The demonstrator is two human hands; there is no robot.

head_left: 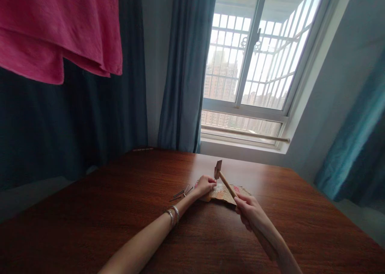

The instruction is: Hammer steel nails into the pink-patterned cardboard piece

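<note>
My right hand (247, 208) is closed round the wooden handle of a small hammer (224, 179), whose metal head is raised above the table. My left hand (205, 185), with bangles on the wrist, rests its fingers pinched together on a flat patterned piece of board (221, 193), right below the hammer head. What the fingertips pinch is too small to make out. Several loose nails (182, 192) lie on the table just left of my left hand.
The work lies on a dark wooden table (120, 210). Behind it are a barred window (249, 65), blue curtains (186, 65) on both sides, and a pink cloth (60, 29) hanging at the upper left.
</note>
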